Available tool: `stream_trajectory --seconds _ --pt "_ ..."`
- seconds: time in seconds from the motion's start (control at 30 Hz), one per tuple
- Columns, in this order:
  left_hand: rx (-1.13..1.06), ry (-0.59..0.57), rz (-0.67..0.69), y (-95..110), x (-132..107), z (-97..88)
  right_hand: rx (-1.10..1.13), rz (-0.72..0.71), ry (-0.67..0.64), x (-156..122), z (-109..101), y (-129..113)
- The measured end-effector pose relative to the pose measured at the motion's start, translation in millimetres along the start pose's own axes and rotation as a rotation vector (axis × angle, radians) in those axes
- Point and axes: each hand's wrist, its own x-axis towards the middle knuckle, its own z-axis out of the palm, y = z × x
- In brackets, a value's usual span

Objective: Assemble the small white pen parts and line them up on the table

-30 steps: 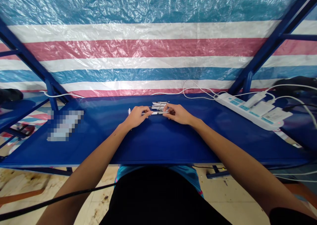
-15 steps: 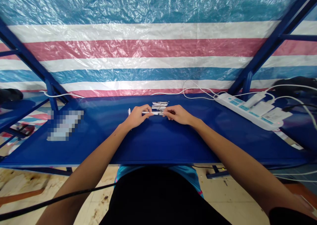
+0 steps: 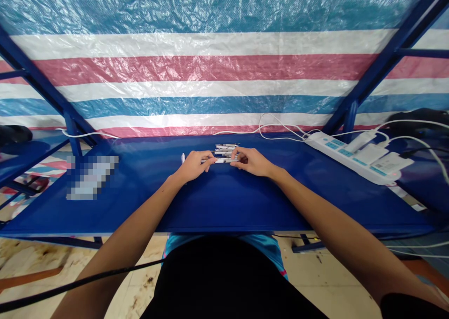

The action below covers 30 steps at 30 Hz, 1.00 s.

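A slim white pen [image 3: 221, 160] is held level and crosswise just over the blue desk [image 3: 224, 202], its left end pinched by the left hand [image 3: 192, 166], its right end by the right hand [image 3: 253, 162]. Just beyond it, on the far side, a small heap of pens [image 3: 226, 148], alike and white, lies on the desk.

Nearer than the pen pile [image 3: 226, 148], the left hand [image 3: 192, 166] and right hand [image 3: 253, 162], both pinched on one pen [image 3: 220, 160], bar the straight way in; open worktop [image 3: 224, 202] spreads to either side of them. Behind the pile the striped tarp [image 3: 210, 71] closes the way. Well to its right, the power strip [image 3: 345, 156], chargers [image 3: 372, 154] and cables [image 3: 280, 127] crowd the edge.
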Motion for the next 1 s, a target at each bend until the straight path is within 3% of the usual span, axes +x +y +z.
stream_trajectory --seconds 1.0 --pt "-0.006 0.017 -0.001 2.4 -0.7 0.1 0.01 0.012 -0.017 1.1 0.4 2.6"
